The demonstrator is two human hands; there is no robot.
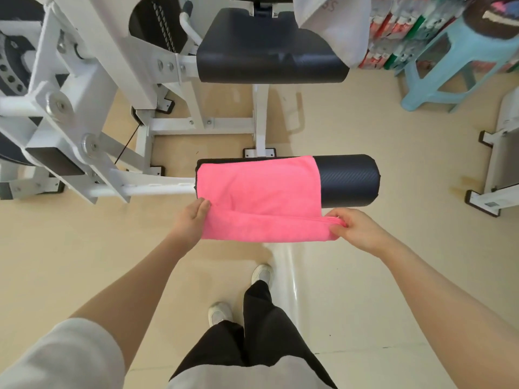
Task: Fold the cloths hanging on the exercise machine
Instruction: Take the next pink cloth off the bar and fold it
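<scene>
A pink cloth (258, 192) lies draped over the black padded roller (348, 181) of the white exercise machine (92, 113). Its near part is lifted off the roller and pulled toward me in a doubled fold. My left hand (192, 217) grips the cloth's left near corner. My right hand (354, 226) pinches the right near corner between thumb and fingers. A white cloth (337, 26) hangs at the top right, over the machine's upper part beside the black seat pad (269, 49).
A light blue plastic stool (455, 60) stands at the back right, with colourful packed goods (398, 26) behind it. Another white machine frame (502, 153) sits at the right edge. My legs and white shoes (262, 273) stand on the beige floor below the roller.
</scene>
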